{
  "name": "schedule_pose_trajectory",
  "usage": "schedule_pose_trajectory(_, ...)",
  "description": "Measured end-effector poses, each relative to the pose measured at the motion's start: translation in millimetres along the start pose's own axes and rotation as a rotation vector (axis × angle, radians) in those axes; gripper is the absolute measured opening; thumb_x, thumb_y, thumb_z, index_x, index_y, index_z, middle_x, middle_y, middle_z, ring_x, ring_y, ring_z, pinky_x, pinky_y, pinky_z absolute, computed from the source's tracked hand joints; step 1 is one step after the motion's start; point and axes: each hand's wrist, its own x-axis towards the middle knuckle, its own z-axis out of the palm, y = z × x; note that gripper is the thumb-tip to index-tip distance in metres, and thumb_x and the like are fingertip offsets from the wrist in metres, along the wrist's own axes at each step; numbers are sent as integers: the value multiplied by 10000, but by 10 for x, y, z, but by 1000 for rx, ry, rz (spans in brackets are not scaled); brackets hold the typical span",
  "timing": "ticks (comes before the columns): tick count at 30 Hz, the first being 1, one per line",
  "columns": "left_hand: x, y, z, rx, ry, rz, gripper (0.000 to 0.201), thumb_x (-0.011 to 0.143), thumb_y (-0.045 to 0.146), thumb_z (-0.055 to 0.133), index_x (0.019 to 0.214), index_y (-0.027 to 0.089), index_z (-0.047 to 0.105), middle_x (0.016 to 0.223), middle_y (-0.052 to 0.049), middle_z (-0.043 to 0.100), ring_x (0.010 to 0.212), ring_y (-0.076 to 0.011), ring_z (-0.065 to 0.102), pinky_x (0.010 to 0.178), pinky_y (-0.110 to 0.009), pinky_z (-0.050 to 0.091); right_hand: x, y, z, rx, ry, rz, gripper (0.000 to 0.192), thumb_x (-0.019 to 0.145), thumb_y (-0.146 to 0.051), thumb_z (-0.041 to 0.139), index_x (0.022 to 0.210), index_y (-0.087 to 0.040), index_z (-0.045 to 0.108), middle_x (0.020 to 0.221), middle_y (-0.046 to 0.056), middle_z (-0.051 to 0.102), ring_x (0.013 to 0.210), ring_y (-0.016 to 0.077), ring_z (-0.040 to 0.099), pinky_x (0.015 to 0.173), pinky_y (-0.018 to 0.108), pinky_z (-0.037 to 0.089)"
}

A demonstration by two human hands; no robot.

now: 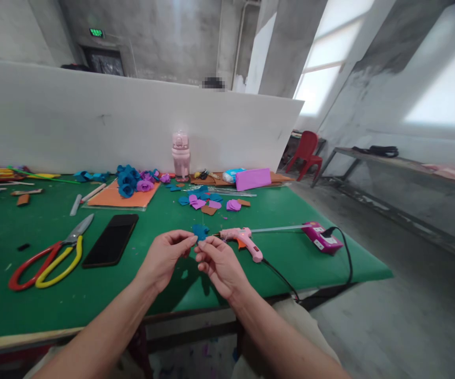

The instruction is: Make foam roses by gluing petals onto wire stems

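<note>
**Both hands pinched a blue felt piece beside the glue gun**

The left hand (166,256) and right hand (216,263) together gripped a small blue felt piece (200,231) by the fingertips, held above the green table (22,310). It sat just left of the pink glue gun (243,239). Left of the gun lay a black phone (111,239), and farther left, red-and-yellow scissors (49,258). Behind the gun lay loose felt petals (211,201).

Beyond my grip a white partition (132,116) backs the green table (322,263); right of it, a red chair (306,152), bright windows (330,58), grey concrete floor (408,305).
</note>
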Motion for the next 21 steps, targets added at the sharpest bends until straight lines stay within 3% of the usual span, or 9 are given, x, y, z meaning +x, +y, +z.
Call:
schedule_pose_trajectory(12, -23, 60, 28, -150, -59, -63, 202, 618, 279, 716, 629, 130, 580, 567, 20, 553, 520, -70, 485, 508, -184, 377, -27, 46, 41, -120, -26, -174, 252, 618, -297, 729, 711, -150, 546, 604, -24, 598, 463, 70, 541, 379, 162, 480)
schedule_pose_trajectory(21, -19, 35, -15, -81, -70, -42, 221, 641, 330, 700, 675, 123, 632, 583, 6, 559, 523, -76, 476, 503, -194, 375, -39, 52, 82, -105, 23, -175, 247, 639, -307, 713, 682, -146, 530, 584, -18, 602, 436, 64, 540, 393, 164, 492)
